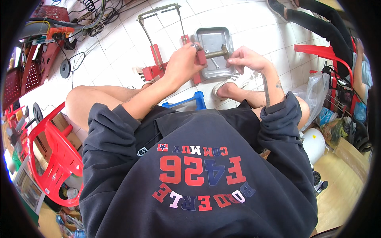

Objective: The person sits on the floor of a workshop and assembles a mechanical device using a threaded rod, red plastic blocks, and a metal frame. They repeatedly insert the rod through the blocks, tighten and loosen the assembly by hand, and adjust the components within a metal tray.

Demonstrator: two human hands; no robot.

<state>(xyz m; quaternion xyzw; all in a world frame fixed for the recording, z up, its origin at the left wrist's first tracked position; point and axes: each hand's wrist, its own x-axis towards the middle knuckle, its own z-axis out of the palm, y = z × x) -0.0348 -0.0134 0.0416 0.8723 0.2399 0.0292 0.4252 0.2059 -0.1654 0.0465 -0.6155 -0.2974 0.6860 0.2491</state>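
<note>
A red metal frame part (201, 56) with a brass-coloured shaft (217, 53) sticking out toward three o'clock is being held level above a grey metal tray (214, 39), at twelve o'clock from the seated person.

Red plastic chair (55, 158), blue crate (190, 101), white canister (313, 144).

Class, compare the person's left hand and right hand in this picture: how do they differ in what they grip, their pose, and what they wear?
The left hand wraps its whole fist around the red metal part; the right hand only pinches the brass-coloured rod at its end with the fingertips. The left hand wears a ring; no ring shows on the right hand. Both are bare and meet over the metal tray.
</note>
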